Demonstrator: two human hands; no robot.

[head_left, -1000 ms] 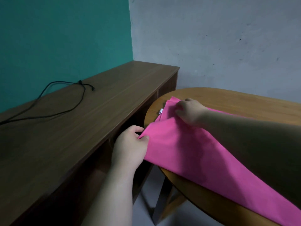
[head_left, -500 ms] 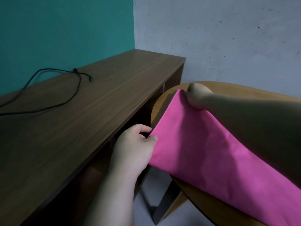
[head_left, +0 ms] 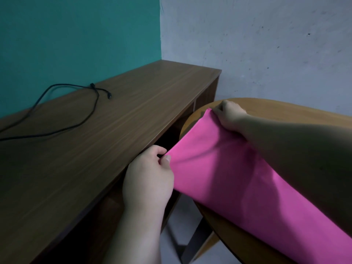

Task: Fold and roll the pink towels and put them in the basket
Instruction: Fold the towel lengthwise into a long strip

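The soft pink cloth towel lies across the edge of the round wooden table, with one end lifted. The left hand pinches one corner with thumb and bent fingers; the right hand curls its fingers round the other corner. The towel looks light and floppy — it sags between the hands and will not hold a shape alone. The corners seem the best place to grip — pulled apart, the edge goes flat for folding.
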